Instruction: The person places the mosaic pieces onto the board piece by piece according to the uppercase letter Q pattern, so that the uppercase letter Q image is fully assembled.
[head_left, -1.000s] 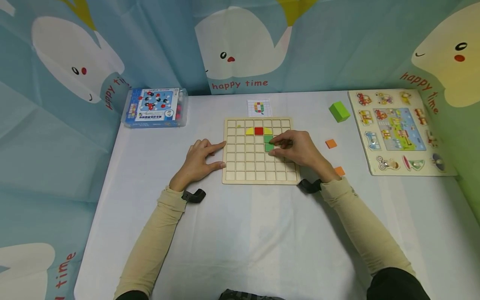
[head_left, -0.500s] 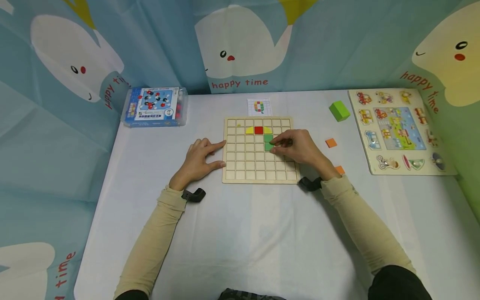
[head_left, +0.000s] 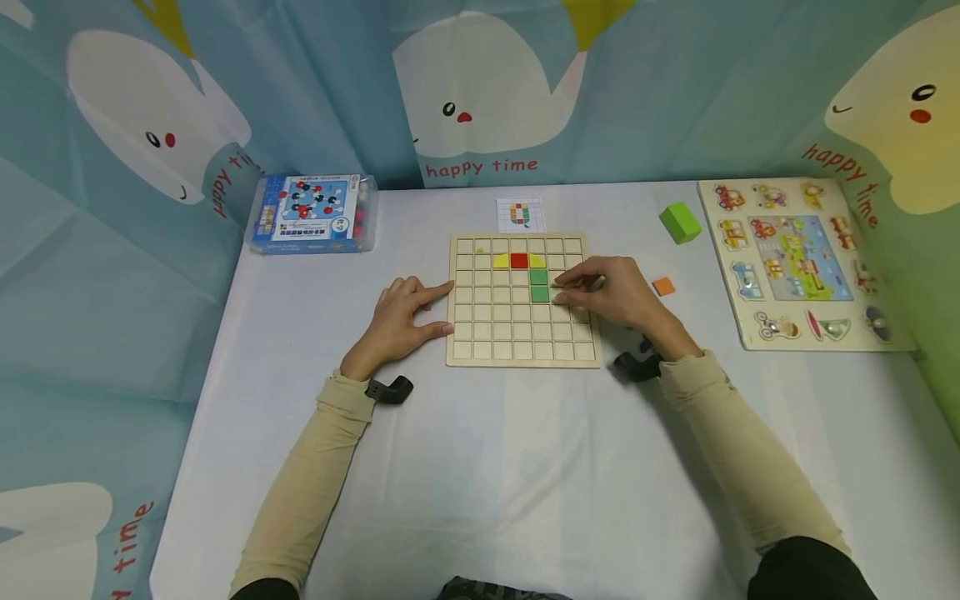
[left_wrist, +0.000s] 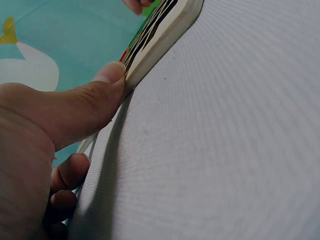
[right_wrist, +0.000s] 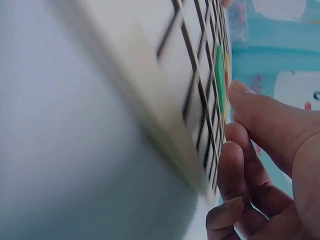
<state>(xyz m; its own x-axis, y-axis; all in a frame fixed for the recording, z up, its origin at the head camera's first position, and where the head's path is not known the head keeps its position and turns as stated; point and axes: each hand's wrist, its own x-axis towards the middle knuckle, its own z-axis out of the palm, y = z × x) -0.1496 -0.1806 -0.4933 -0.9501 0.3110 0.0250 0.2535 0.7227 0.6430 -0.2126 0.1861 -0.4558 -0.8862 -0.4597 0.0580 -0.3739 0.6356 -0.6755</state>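
Note:
A wooden grid board (head_left: 501,332) lies on the table. In its upper part a red square (head_left: 519,261) sits between two yellow pieces (head_left: 501,262), with two green squares (head_left: 539,294) one above the other under the right yellow piece. My left hand (head_left: 397,325) touches the board's left edge with extended thumb and index finger; the thumb of that hand (left_wrist: 75,112) presses the edge in the left wrist view. Just right of the green squares, my right hand (head_left: 618,292) hovers over the board, fingers loosely bent. In the right wrist view nothing shows between the fingers of this hand (right_wrist: 270,155).
A card with a coloured pattern (head_left: 519,215) lies behind the board. At the back left is a clear-and-blue box (head_left: 311,215). A green block (head_left: 680,223) and an orange square (head_left: 663,286) lie to the right, before a picture puzzle board (head_left: 757,323).
My right hand has drawn back rightward from the green squares, uncovering their right sides. The lower orange square is now hidden behind my right arm. My left hand stays at the board's edge.

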